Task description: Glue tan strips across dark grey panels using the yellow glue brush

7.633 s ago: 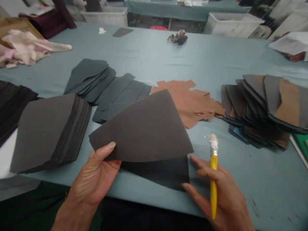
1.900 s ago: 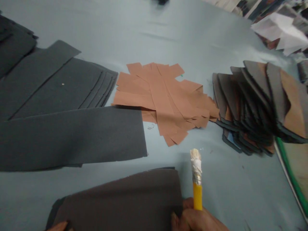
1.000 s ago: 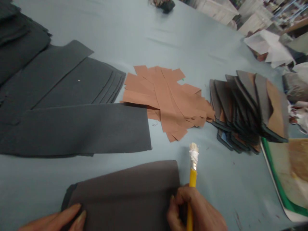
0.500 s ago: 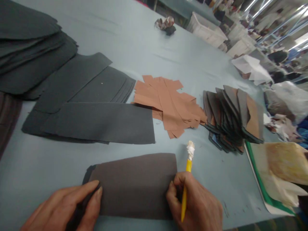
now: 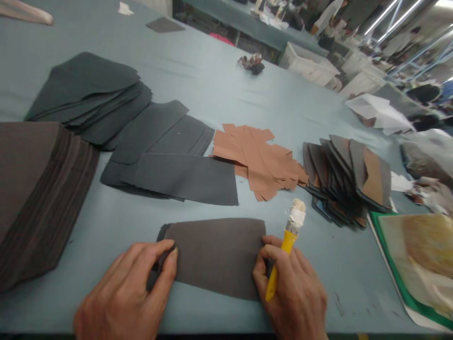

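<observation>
A dark brown flat piece (image 5: pixel 215 257), cut like a panel with a black layer showing at its left end, lies near the front of the table. My left hand (image 5: pixel 130 288) pinches its left end between thumb and fingers. At the right end, my right hand (image 5: pixel 295 288) grips the edge with thumb and fingertips. That same hand also holds a brush (image 5: pixel 289 238) with a yellow handle, its bristle end pointing up and coated in white. Just behind the panel lie black cut pieces (image 5: pixel 187 177) and a heap of tan strips (image 5: pixel 255 158).
Brown pieces are stacked (image 5: pixel 31 189) at left, with a fanned black pile (image 5: pixel 92 89) behind. On the right stand layered pieces (image 5: pixel 347 174) and a green-edged board (image 5: pixel 385 236) under a stained container (image 5: pixel 421 255). A white bin (image 5: pixel 307 63) stands beyond the table.
The view has swung left, so more of the brown stack shows. Both hands keep hold of the panel's ends, and the brush now leans further right.
</observation>
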A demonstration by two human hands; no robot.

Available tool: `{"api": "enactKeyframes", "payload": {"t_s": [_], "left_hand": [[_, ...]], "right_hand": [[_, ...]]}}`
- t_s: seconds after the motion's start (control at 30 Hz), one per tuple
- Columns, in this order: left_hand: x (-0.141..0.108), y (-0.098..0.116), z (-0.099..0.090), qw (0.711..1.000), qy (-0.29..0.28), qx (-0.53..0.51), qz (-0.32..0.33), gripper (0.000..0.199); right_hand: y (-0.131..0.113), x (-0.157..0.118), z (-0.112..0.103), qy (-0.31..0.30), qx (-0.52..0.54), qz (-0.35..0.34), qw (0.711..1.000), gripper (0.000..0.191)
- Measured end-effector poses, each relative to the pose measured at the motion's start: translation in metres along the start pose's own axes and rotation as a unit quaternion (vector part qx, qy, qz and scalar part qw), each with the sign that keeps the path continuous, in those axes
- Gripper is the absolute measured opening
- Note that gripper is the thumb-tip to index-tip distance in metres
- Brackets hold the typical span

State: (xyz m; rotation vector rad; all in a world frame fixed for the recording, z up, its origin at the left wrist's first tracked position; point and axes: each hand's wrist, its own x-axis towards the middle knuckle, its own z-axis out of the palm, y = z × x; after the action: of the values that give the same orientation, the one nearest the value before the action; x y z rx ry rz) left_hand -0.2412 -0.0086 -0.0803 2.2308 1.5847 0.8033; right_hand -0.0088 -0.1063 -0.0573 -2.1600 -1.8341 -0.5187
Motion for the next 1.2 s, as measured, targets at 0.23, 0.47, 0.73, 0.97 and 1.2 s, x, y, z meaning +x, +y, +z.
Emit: {"api": "enactKeyframes", "payload": {"t_s": [0.23,0.47,0.73,0.97,1.2], "left_hand": [[0.003,0.006,-0.004,0.998,0.007,0.044,0.038,0.016],[0.001,0.011,-0.003,0.999,-0.001,0.05,0.016,0.012],[-0.001,0.01,-0.001,0.999,0.011,0.037,0.009,0.009],[0.001,0.009,-0.007,0.999,-0.002,0.039,0.012,0.009],[0.002,0.001,-0.012,0.995,-0.015,0.081,0.054,0.01]], "right_hand": [[0.008,-0.008,0.008,-0.016,0.059,-0.089,0.994,0.016],[0.012,-0.008,0.009,0.0,0.044,-0.11,0.993,0.026],[0.017,-0.017,0.015,0.002,0.075,-0.083,0.994,0.021],[0.017,-0.018,0.012,0.001,0.097,-0.065,0.993,0.018],[0.015,-0.01,0.01,0.006,0.106,-0.068,0.992,0.018]]}}
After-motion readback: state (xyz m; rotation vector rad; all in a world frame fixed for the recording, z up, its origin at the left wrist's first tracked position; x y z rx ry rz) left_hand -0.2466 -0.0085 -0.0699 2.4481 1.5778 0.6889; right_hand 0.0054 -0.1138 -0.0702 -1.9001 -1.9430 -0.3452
